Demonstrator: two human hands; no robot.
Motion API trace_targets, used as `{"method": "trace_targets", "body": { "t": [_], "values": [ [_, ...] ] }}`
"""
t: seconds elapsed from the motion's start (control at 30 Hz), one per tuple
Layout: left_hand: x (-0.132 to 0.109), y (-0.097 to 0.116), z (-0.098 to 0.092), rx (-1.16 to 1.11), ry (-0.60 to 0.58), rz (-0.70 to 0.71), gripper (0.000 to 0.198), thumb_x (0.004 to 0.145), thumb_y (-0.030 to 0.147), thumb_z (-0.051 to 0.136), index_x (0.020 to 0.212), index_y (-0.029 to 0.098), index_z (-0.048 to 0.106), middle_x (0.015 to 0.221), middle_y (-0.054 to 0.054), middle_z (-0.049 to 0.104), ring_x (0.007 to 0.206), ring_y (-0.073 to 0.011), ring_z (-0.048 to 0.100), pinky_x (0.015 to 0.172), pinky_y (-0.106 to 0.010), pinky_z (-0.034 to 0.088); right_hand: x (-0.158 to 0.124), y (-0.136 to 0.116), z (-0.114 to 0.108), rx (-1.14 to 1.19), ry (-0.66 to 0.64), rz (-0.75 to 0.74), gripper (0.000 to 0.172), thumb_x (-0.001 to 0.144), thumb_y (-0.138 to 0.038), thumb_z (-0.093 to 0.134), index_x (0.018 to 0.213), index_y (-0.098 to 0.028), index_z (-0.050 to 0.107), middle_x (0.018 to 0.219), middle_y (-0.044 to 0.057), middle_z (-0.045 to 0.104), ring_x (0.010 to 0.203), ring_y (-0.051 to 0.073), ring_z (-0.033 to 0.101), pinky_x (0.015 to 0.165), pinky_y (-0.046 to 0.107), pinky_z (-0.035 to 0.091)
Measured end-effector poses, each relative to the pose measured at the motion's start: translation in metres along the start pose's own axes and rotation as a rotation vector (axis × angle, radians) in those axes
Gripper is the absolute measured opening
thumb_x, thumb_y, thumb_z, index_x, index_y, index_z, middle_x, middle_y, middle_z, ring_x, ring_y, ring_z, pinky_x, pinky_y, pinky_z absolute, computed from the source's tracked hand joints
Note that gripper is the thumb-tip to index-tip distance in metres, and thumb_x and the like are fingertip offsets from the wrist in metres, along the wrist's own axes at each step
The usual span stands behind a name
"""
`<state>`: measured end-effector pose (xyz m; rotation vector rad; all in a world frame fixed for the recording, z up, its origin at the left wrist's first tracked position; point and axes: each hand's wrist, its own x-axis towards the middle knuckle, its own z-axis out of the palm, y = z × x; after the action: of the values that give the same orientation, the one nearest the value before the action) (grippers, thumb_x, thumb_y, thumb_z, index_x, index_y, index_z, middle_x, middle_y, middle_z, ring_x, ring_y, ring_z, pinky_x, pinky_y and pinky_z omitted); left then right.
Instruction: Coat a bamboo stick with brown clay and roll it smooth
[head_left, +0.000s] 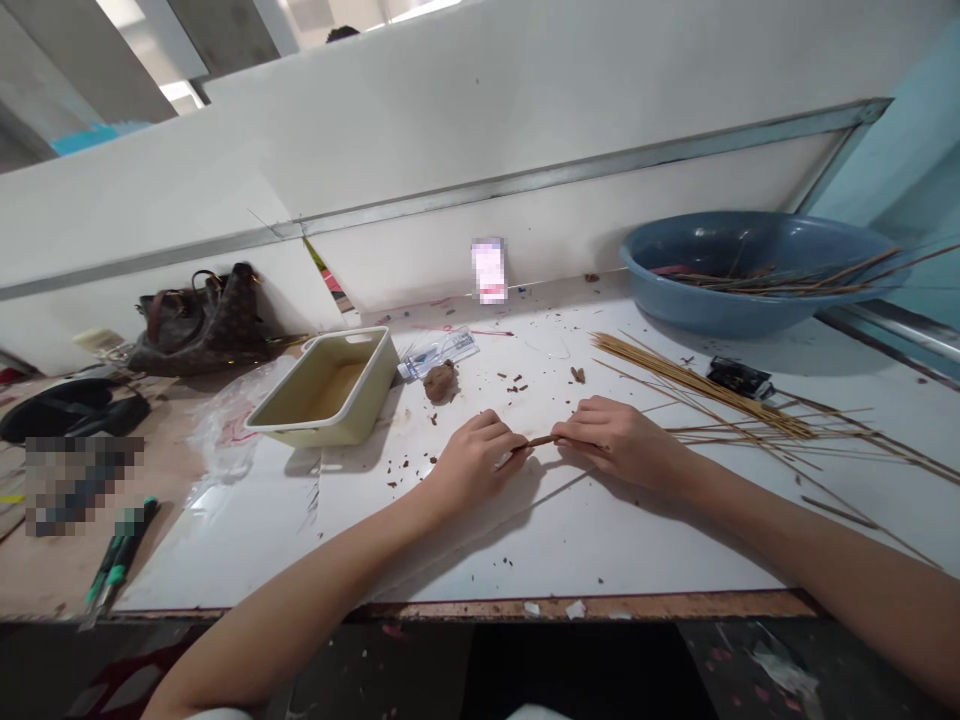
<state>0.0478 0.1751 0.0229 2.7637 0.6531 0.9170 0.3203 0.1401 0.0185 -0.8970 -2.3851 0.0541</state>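
The left hand (476,462) and right hand (619,443) grip opposite ends of a thin brown stick (541,441), held just above the white counter (225,555). A rough brown lump (439,381) lies beyond; a loose pile of thin tan sticks (720,397) lies right.

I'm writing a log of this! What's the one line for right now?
left hand: holds thin brown stick | right hand: holds its other end | nearby: brown clay lump, cream tray, blue basin
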Motion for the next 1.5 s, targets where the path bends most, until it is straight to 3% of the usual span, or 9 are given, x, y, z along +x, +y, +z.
{"method": "trace_targets", "body": {
  "t": [0.87, 1.3, 1.5],
  "values": [
    [-0.001, -0.001, 0.000, -0.019, -0.010, -0.010, 0.019, 0.107, 0.023, 0.060, 0.107, 0.019, 0.079, 0.086, -0.007, 0.078, 0.083, -0.0219, 0.064, 0.075, -0.038, 0.057, -0.002, 0.005, -0.006, -0.024, -0.029, -0.043, 0.021, 0.111, -0.024, 0.054, 0.115, -0.018, 0.073, 0.087, 0.007, 0.075, 0.081, 0.023, 0.064, 0.077, 0.036, 0.049],
    [-0.001, -0.012, -0.004, 0.004, -0.033, -0.043, 0.026, 0.109, 0.029, 0.056, 0.104, 0.020, 0.080, 0.087, -0.009, 0.079, 0.085, -0.0244, 0.065, 0.074, -0.041, 0.059, -0.009, 0.023, -0.013, -0.051, -0.033, -0.023, 0.024, 0.111, -0.025, 0.053, 0.119, -0.020, 0.074, 0.093, 0.008, 0.077, 0.085, 0.023, 0.068, 0.080, 0.037, 0.053],
    [-0.003, -0.018, -0.004, 0.012, 0.003, -0.121, 0.022, 0.108, 0.029, 0.059, 0.104, 0.021, 0.079, 0.088, -0.009, 0.079, 0.090, -0.0262, 0.065, 0.076, -0.042, 0.059, -0.015, 0.046, -0.025, -0.139, 0.029, -0.025, 0.024, 0.111, -0.024, 0.053, 0.115, -0.019, 0.077, 0.088, 0.008, 0.078, 0.083, 0.024, 0.069, 0.079, 0.039, 0.055]
  ]
}}
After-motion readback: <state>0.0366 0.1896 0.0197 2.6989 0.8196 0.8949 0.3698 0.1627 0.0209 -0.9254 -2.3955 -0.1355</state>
